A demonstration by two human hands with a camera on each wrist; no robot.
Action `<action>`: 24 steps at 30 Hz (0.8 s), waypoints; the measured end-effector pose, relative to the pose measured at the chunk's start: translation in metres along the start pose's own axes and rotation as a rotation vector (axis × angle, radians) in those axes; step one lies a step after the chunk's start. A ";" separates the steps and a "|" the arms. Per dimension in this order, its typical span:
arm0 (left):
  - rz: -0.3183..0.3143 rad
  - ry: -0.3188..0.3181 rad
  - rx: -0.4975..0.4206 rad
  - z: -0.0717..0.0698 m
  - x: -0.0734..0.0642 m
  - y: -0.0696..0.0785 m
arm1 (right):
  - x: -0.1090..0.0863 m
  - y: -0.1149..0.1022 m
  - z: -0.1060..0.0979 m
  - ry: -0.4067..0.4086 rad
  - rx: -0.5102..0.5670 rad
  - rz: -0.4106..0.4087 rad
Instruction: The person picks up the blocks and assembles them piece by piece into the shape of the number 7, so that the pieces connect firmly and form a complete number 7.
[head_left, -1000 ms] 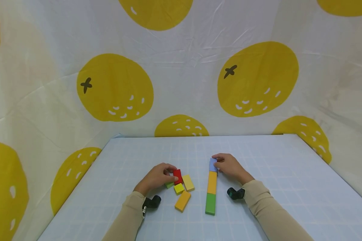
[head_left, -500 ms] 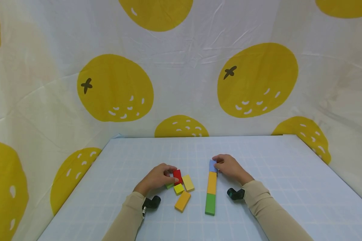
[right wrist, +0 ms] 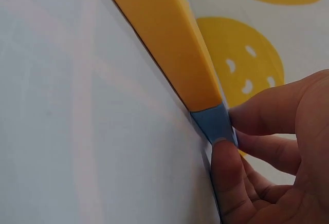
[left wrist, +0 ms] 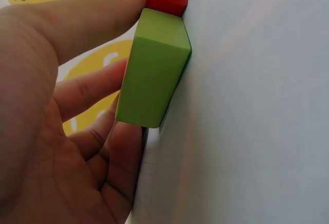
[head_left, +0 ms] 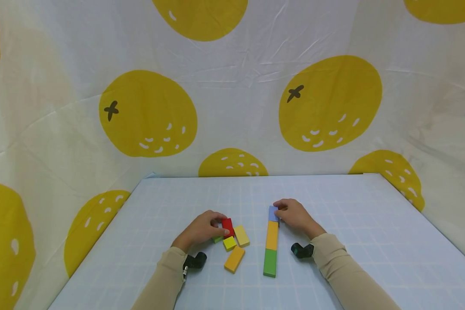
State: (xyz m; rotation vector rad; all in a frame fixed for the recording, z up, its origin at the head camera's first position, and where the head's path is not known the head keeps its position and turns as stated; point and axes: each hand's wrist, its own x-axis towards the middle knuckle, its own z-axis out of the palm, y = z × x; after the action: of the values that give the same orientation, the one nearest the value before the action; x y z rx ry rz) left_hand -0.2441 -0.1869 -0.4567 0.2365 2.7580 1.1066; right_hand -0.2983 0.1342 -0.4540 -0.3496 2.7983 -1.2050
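My left hand [head_left: 199, 227] holds a red block [head_left: 227, 226] between thumb and fingertips, amid a small cluster on the table. In the left wrist view a light green block [left wrist: 154, 75] stands before the red one, close to the palm. A small yellow block [head_left: 229, 243] and a pale yellow one [head_left: 242, 235] lie beside the red. To the right, a straight row runs away from me: green block [head_left: 270, 263] nearest, orange block [head_left: 272, 235] in the middle, blue block [head_left: 272, 213] farthest. The blue one is pinched by my right hand [head_left: 296, 215], its end against the orange.
Nearer me than the cluster lies a loose orange block [head_left: 234, 258], set at an angle. Black wrist cameras [head_left: 302, 250] jut inward from both cuffs. The pale checked tabletop [head_left: 201, 193] reaches back to a curtain [head_left: 236, 107] printed with yellow fruit.
The blue block and my right hand have shifted slightly nearer to me, toward the orange block. My left hand stays at the red block, and the other blocks look unmoved.
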 end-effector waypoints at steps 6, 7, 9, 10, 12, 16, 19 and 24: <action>0.005 0.008 -0.006 0.000 -0.002 0.001 | -0.002 -0.001 0.001 0.011 0.004 -0.004; 0.004 0.010 -0.006 0.001 -0.002 0.002 | -0.003 -0.001 0.001 0.012 0.002 -0.007; 0.004 0.011 -0.007 0.001 -0.002 0.002 | -0.004 -0.001 0.002 0.014 0.001 -0.003; -0.002 0.010 -0.011 0.002 -0.002 0.002 | -0.004 0.000 0.002 0.015 0.000 0.002; -0.007 0.008 -0.020 0.002 -0.002 0.002 | -0.005 0.001 0.002 0.014 0.011 0.013; -0.009 0.009 -0.040 0.003 -0.001 0.001 | -0.005 0.004 0.002 0.014 0.055 0.034; 0.001 0.014 -0.050 0.003 0.000 0.001 | -0.005 0.006 0.001 0.021 0.074 0.041; -0.001 0.012 -0.077 0.002 -0.001 0.003 | -0.006 0.008 0.000 0.041 0.085 0.069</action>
State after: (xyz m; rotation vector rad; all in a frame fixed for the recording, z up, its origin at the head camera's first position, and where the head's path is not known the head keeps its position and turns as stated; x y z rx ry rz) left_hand -0.2430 -0.1841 -0.4559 0.2193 2.7189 1.2142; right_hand -0.2936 0.1410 -0.4603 -0.2224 2.7577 -1.3255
